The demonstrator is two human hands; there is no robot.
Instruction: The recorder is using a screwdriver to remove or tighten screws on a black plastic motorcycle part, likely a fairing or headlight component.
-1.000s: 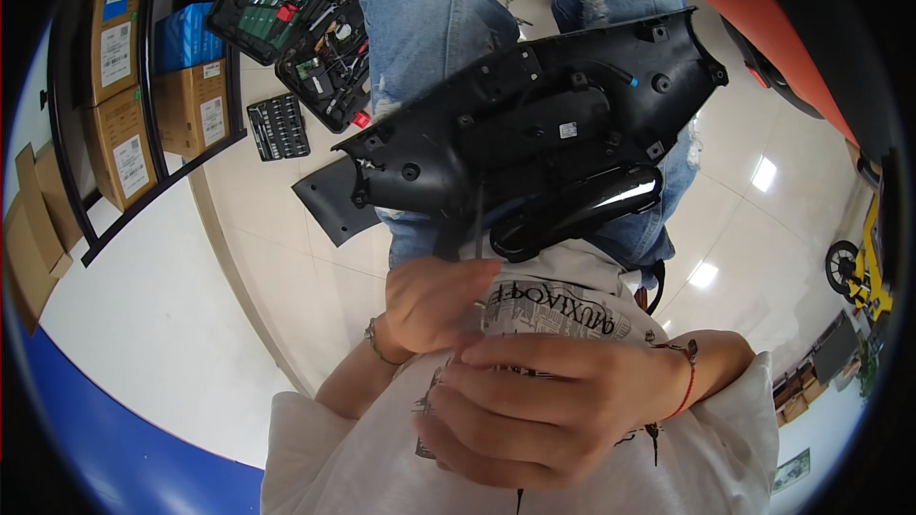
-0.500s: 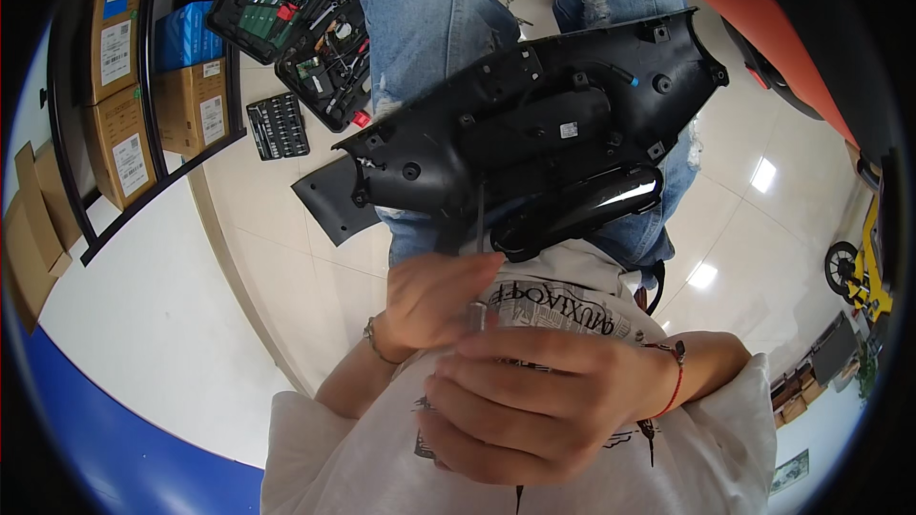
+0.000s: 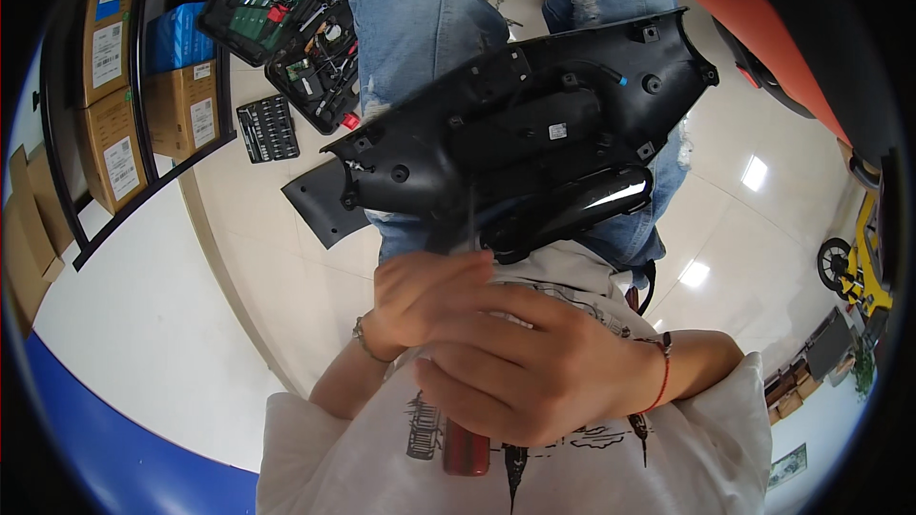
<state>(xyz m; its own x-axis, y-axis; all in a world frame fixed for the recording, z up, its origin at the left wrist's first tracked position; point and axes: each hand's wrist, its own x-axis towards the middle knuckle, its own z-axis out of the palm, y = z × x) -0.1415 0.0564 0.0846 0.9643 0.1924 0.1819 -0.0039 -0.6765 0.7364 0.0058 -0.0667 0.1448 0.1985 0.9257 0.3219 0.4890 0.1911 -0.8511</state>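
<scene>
Head view: the right hand (image 3: pixel 534 362), fingers curled, grasps a red-handled screwdriver (image 3: pixel 467 448), its smooth, rounded end jutting below the palm. The left hand (image 3: pixel 420 298) bends beside the blurred, slim grey metal shaft (image 3: pixel 471 219); whether it grips, I cannot tell. The shaft points toward a wide, matte black moulded plastic panel (image 3: pixel 520 143) with round bosses, lying across 2 legs in faded, ripped blue denim (image 3: pixel 415 33). Compared with 0.5 s ago, the right hand overlaps the left in view, and the red handle end now shows.
</scene>
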